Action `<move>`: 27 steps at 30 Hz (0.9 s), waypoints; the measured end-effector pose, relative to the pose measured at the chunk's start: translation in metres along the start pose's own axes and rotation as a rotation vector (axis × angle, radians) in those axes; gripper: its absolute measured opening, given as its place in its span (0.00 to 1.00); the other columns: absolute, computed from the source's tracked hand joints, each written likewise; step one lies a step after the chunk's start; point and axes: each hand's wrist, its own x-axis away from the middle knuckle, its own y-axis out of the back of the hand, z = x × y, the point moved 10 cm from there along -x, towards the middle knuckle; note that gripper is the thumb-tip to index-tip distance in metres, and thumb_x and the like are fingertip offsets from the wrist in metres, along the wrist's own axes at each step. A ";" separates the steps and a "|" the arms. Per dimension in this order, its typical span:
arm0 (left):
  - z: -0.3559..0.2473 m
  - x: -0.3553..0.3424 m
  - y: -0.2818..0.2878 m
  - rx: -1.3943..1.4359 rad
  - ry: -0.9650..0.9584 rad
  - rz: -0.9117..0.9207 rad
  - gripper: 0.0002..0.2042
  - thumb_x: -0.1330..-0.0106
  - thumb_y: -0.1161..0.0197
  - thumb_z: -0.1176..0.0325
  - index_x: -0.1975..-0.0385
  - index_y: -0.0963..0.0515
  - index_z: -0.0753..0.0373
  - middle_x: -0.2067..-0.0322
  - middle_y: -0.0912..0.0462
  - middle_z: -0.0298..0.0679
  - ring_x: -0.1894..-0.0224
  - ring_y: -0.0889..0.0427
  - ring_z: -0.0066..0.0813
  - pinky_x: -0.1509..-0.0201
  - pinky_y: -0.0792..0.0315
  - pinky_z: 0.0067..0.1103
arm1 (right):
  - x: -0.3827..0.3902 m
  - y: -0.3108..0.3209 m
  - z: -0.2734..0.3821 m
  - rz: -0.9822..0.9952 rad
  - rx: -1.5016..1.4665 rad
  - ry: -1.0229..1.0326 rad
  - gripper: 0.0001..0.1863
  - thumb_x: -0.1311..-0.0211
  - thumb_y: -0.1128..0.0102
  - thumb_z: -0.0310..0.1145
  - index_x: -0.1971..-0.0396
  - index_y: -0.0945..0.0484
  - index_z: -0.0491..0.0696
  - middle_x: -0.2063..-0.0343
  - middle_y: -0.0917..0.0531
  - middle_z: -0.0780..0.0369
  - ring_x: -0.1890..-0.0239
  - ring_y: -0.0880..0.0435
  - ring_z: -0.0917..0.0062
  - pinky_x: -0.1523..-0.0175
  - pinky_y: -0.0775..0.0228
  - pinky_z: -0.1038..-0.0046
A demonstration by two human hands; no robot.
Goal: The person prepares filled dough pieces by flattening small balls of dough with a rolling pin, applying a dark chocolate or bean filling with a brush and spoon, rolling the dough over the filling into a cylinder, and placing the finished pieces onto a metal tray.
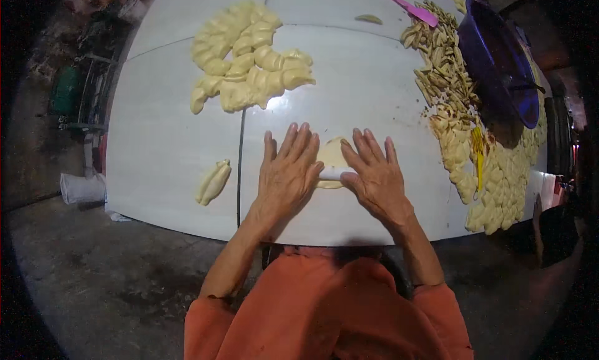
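A short white rolling pin (333, 173) lies across a thin, flattened round of pale dough (332, 150) near the table's front edge. Both hands press down on the pin's ends, which they hide. My left hand (286, 173) is flat with fingers stretched forward, its thumb pointing inward at the dough's left side. Opposite it, my right hand (376, 176) lies flat too, fingers spread, thumb beside the dough. Left of my left hand rests one folded, elongated dough piece (214, 183), apart from the others.
Many rounded dough pieces (240, 60) cluster at the back left of the white table (168, 141). Along the right are brown-yellow cut strips (440, 60), a pink spatula (419, 13), a dark purple basin (493, 54), a yellow utensil (478, 154) and more dough pieces (505, 185).
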 end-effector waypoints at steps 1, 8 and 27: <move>-0.004 0.010 0.001 0.014 0.002 -0.001 0.27 0.25 0.47 0.56 0.30 0.31 0.64 0.29 0.33 0.55 0.24 0.39 0.56 0.24 0.51 0.60 | 0.007 -0.002 0.001 -0.006 -0.032 -0.016 0.35 0.30 0.41 0.51 0.26 0.34 0.56 0.26 0.34 0.54 0.23 0.39 0.57 0.22 0.53 0.44; -0.022 0.100 -0.010 0.093 0.126 0.090 0.29 0.29 0.37 0.56 0.31 0.30 0.61 0.29 0.32 0.51 0.25 0.37 0.52 0.27 0.49 0.63 | 0.086 -0.023 0.028 -0.076 0.002 0.044 0.31 0.31 0.37 0.50 0.30 0.29 0.62 0.35 0.26 0.61 0.32 0.29 0.65 0.25 0.46 0.50; 0.050 -0.077 0.044 -0.246 0.142 -0.362 0.26 0.23 0.47 0.59 0.27 0.35 0.58 0.25 0.43 0.58 0.21 0.50 0.59 0.23 0.64 0.63 | -0.086 0.061 -0.019 -0.407 -0.170 0.226 0.25 0.41 0.29 0.40 0.43 0.20 0.51 0.44 0.20 0.55 0.54 0.19 0.62 0.45 0.28 0.58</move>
